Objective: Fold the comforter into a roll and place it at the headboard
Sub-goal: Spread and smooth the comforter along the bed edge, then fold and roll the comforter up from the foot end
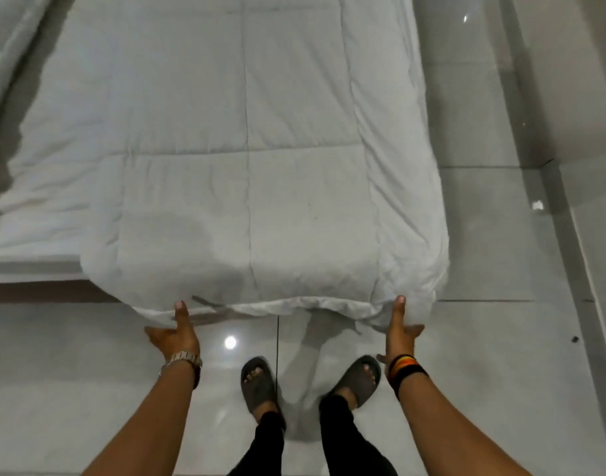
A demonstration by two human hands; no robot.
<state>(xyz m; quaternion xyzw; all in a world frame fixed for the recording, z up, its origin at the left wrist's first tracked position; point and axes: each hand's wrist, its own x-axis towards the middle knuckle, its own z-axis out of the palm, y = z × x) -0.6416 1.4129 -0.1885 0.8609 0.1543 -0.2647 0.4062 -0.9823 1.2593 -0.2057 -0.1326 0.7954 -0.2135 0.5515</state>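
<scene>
A white quilted comforter (226, 149) lies lengthwise along the bed, folded into a long strip, its near end hanging over the foot of the bed. My left hand (174, 333) grips the left corner of that near edge, thumb on top and fingers underneath. At the right corner, my right hand (401, 326) holds the edge the same way. The headboard is out of view beyond the top of the frame.
The mattress (26, 242) with a white sheet shows to the left of the comforter, above a dark bed base (37, 292). Glossy grey floor tiles (483, 372) surround the bed. My feet in grey slides (260, 379) stand just behind the foot of the bed.
</scene>
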